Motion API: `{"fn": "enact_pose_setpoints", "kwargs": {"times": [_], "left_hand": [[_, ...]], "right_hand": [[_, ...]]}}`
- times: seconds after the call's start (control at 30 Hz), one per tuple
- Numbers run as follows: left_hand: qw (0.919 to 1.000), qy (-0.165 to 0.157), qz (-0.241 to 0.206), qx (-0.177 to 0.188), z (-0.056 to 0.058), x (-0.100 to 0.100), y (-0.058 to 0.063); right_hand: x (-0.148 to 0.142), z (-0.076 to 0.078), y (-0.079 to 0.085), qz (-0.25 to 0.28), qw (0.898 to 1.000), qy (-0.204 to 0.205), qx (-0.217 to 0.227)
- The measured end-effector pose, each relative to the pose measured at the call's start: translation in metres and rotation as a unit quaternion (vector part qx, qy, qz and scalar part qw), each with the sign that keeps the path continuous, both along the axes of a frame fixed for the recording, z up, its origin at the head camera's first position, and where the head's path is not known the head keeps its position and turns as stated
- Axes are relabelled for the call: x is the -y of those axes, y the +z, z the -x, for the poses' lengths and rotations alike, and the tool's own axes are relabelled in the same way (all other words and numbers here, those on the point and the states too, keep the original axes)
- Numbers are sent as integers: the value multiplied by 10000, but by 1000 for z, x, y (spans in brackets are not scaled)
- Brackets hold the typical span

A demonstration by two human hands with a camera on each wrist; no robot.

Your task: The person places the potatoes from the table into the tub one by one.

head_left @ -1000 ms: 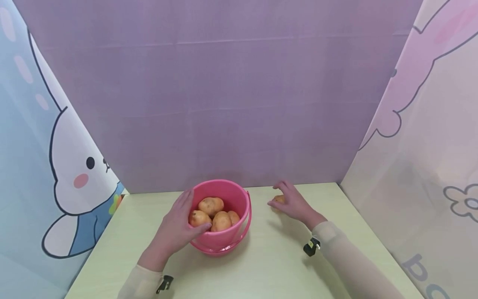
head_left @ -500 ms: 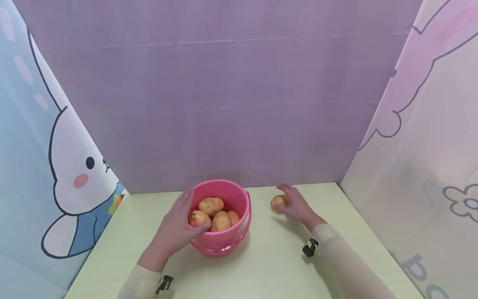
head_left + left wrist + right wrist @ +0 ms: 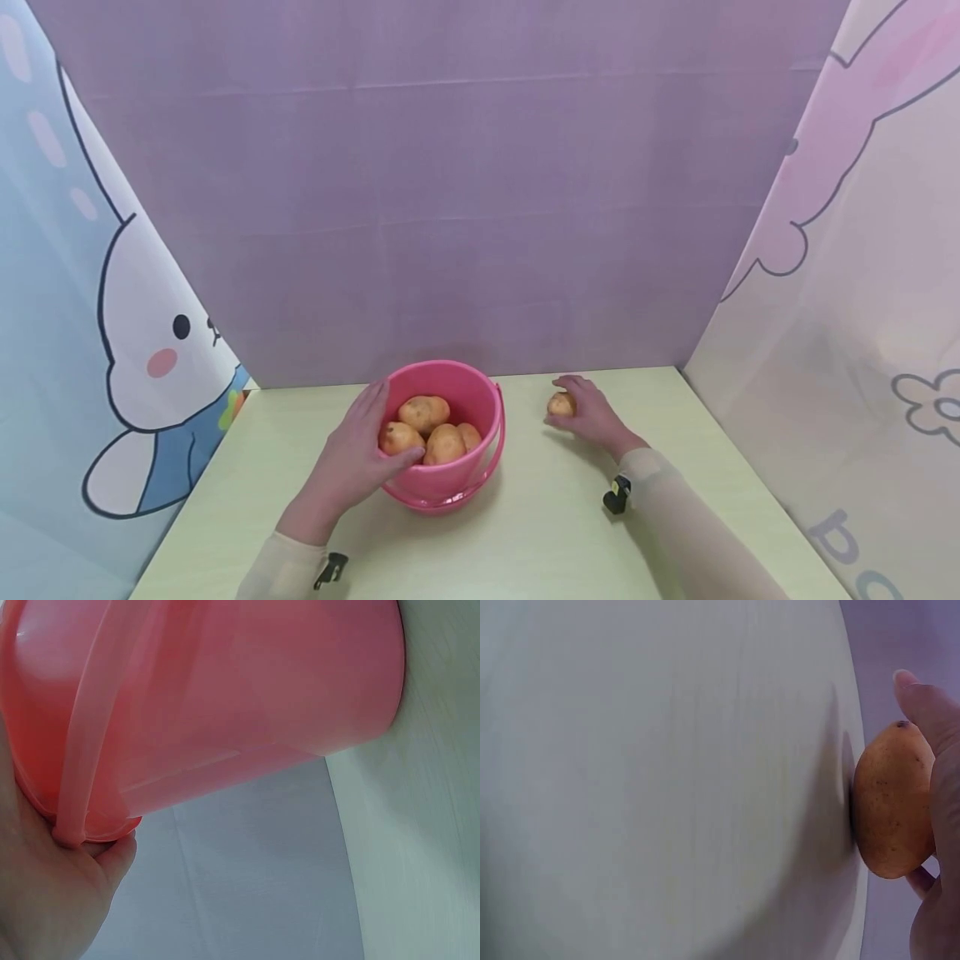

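Observation:
A pink bucket (image 3: 450,482) with a pink handle stands on the table, several potatoes (image 3: 446,444) inside it. My left hand (image 3: 358,450) holds its left side at the rim, fingers along the far side and thumb over the near edge. In the left wrist view the hand (image 3: 56,889) grips the rim by the handle's joint. To the right of the bucket, another potato (image 3: 561,404) sits at the tabletop, with my right hand (image 3: 592,414) spread around it. The right wrist view has one finger reaching past the tip of this potato (image 3: 892,799) and another digit at its lower end.
The pale table (image 3: 517,542) ends at a purple backdrop (image 3: 480,208) just behind the bucket and the right hand. Printed cloth panels flank it, with a rabbit figure (image 3: 150,375) on the left and a flower (image 3: 941,404) on the right.
My right hand has shifted around the potato, its thumb moving nearer to me and off the potato's front, so more of the potato shows. The left hand and the bucket stay in place.

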State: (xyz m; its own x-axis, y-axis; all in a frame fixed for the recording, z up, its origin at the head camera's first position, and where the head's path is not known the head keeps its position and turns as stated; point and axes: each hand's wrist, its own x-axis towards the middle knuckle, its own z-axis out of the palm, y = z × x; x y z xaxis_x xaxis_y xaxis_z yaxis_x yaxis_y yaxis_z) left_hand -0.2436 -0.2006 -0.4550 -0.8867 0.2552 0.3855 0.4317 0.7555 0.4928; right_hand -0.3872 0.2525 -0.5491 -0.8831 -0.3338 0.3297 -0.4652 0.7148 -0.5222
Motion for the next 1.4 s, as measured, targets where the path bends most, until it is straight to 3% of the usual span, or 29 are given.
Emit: {"fn": "enact_pose_setpoints", "kwargs": {"times": [0.5,1.07,1.4], "left_hand": [[10000,-33,-19,-20,0,0,0],[9999,44,44,122,1,0,-2],[10000,52,52,64,2,1,-3]], "right_hand": [[3,4,-11,104,9998,-63,140],[4,13,-27,503,9971,-439,370],[13,15,-15,445,9945,-678,665]]}}
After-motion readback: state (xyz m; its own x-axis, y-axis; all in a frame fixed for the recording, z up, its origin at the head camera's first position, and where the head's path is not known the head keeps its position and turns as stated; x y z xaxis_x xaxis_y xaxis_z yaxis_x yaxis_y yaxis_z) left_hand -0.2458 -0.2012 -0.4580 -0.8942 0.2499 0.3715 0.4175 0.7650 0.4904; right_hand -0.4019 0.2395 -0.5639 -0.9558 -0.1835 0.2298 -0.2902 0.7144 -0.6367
